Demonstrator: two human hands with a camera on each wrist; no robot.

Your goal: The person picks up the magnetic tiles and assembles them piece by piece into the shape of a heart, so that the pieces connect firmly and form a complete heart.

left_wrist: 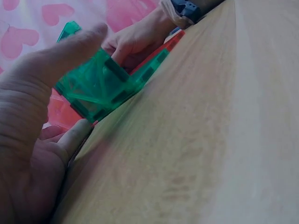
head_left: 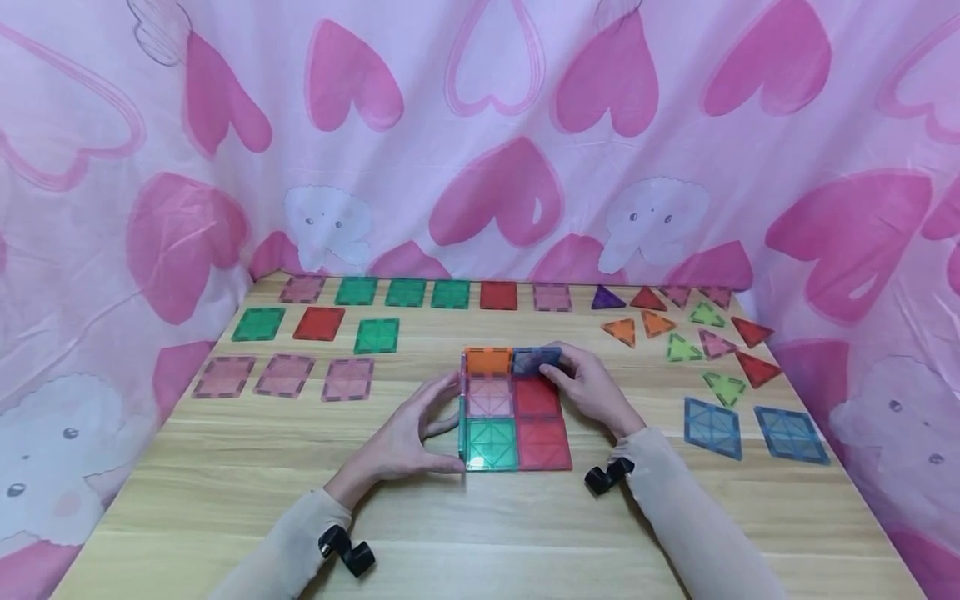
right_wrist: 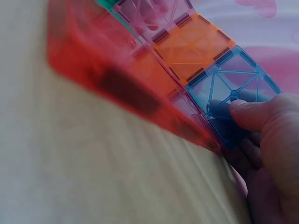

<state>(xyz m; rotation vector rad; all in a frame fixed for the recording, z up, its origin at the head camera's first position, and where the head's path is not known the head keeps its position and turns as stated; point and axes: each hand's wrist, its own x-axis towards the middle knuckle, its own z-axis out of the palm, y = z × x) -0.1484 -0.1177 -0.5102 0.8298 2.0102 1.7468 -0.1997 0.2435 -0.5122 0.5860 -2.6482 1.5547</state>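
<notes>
Right hand [head_left: 596, 392]: thumb and fingers pinch a translucent blue square plastic tile [head_left: 536, 361] from either face.
Blue tile: raised at the far right of the assembled group, edge to edge with a translucent orange square plastic tile [head_left: 489, 362] that stands upright beside it.
Left hand [head_left: 408, 429]: spread in a wide curve, thumb well apart from the fingers, around the group's left side; whether each fingertip touches cannot be told.
Left wall: upright translucent tiles, a green one [left_wrist: 96, 86] toward the person and a pink one farther back.
Flat base: four square tiles, pink [head_left: 491, 398] and red [head_left: 537, 397] behind, green [head_left: 491, 446] and red [head_left: 545, 446] in front.
Left of table: loose green, red and pink squares [head_left: 347, 380] in rows.
Right of table: small coloured triangles [head_left: 684, 348], with two blue squares [head_left: 712, 427] nearer the person.
Surface: pale wood-grain table [head_left: 517, 533], a pink heart-print curtain [head_left: 495, 192] behind.
</notes>
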